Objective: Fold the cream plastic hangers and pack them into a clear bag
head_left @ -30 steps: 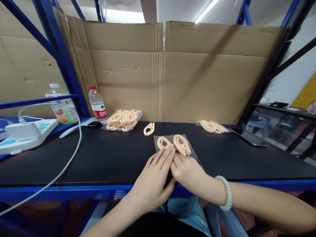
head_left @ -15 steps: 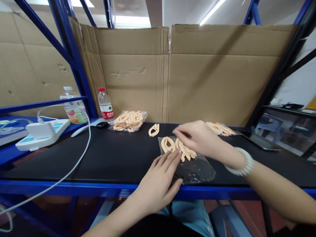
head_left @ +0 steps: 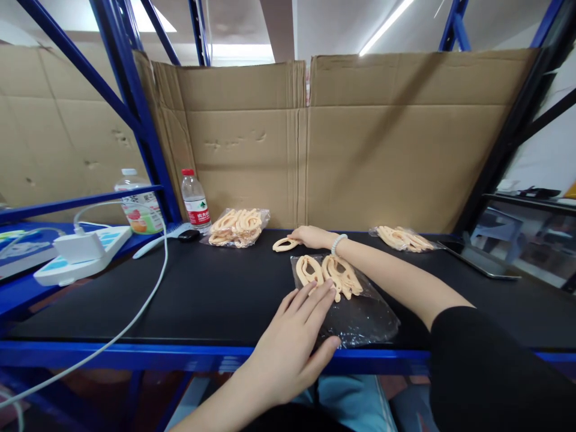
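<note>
A single peach plastic loop, which looks like a folding hanger (head_left: 284,245), is tilted up at the back of the black table mat. My right hand (head_left: 312,236), closed, pinches its right end; the fingertips are partly hidden. In front lies a clear plastic bag (head_left: 364,321) with several more peach hangers (head_left: 309,270) in or on it; I cannot tell which. My left hand (head_left: 297,336) lies flat over the bag, fingers stretched out and touching the lower ends of these hangers. A pale beaded bracelet (head_left: 338,243) circles my right wrist.
Filled hanger bags lie at the back left (head_left: 238,227) and back right (head_left: 402,238). A red-capped water bottle (head_left: 195,201), a pale-handled brush (head_left: 162,239), a power strip (head_left: 83,258) and a trailing white cable (head_left: 148,288) are at left. A dark tablet-like slab (head_left: 479,259) lies right. Cardboard (head_left: 396,150) walls the back.
My right hand has moved back and left from above the bag to the lone hanger, gripping and tilting it. My left hand stays on the bag.
</note>
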Motion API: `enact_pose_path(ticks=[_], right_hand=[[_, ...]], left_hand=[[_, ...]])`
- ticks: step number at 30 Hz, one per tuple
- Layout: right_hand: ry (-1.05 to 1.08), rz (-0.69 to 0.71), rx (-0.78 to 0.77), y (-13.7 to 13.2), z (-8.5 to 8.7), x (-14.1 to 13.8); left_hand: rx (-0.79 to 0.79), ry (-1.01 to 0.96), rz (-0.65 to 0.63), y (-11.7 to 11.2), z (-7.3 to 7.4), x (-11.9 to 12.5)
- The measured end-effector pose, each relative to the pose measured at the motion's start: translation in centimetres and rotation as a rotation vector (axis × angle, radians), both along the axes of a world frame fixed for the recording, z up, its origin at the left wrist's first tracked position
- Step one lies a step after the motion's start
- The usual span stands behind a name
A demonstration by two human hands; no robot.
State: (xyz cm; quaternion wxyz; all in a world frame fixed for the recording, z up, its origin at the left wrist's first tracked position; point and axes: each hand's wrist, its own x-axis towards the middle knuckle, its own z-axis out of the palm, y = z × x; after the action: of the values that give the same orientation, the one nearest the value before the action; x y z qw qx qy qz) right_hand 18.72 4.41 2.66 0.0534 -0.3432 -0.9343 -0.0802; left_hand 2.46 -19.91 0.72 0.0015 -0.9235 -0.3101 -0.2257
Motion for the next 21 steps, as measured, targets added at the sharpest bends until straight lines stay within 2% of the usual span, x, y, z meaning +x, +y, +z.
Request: enact_pose_path(ticks=[5, 8, 10, 12, 17, 21], right_hand=[[0.020, -0.156, 0.044, -3.1, -0.6, 7.2], [0.039, -0.254, 0.089, -6.7, -1.0, 11.4], [0.045, -0.304, 0.118, -9.9, -1.3, 13.2], [0.090, -0.366, 0.203, -13.6, -1.7, 14.2], [0.051, -0.439, 0.270, -23.1, -2.7, 14.2], [0.130, -0.372, 0.338, -28.5, -3.6, 13.8]], left_hand=[[0.013, 0.022, 0.001, 0.1, -0.1, 0.1], [0.024, 0.025, 0.004, 0.0, -0.1, 0.0], [0.028, 0.021, 0.007, 0.0, -0.2, 0.0], [0.026, 0.020, 0.012, 0.0, -0.1, 0.1], [0.022, 0.030, 0.018, 0.0, 0.0, 0.2], [0.029, 0.010, 0.009, 0.1, 0.0, 0.2]])
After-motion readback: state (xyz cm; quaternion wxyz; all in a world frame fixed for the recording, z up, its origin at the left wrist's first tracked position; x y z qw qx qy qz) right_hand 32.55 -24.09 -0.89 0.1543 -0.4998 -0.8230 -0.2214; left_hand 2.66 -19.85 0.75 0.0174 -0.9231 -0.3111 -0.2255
